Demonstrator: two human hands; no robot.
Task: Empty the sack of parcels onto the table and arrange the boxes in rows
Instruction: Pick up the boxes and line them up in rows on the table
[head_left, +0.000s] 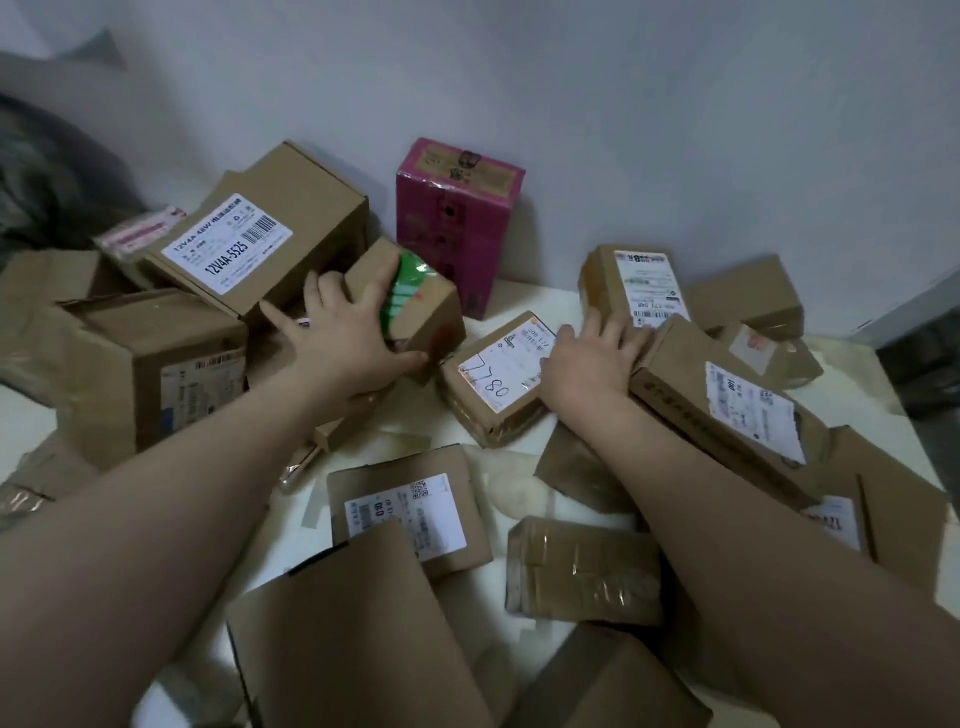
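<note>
Several brown cardboard parcels lie scattered over the white table (524, 301). My left hand (343, 338) grips a small brown box with green tape (421, 306) at the middle back, fingers over its near face and thumb under its front edge. My right hand (592, 358) rests flat where a box with a handwritten white label (498, 379) meets a long labelled box (727, 410); it closes on nothing that I can see. A pink box (452, 223) stands upright against the wall. The dark sack (47, 176) lies at the far left.
A large box labelled 12V4A-5525 (249, 234) leans on other boxes at the left. More parcels lie near the front edge (405, 514), (587, 571). The wall runs close behind. A dark object (930, 358) sits past the table's right edge.
</note>
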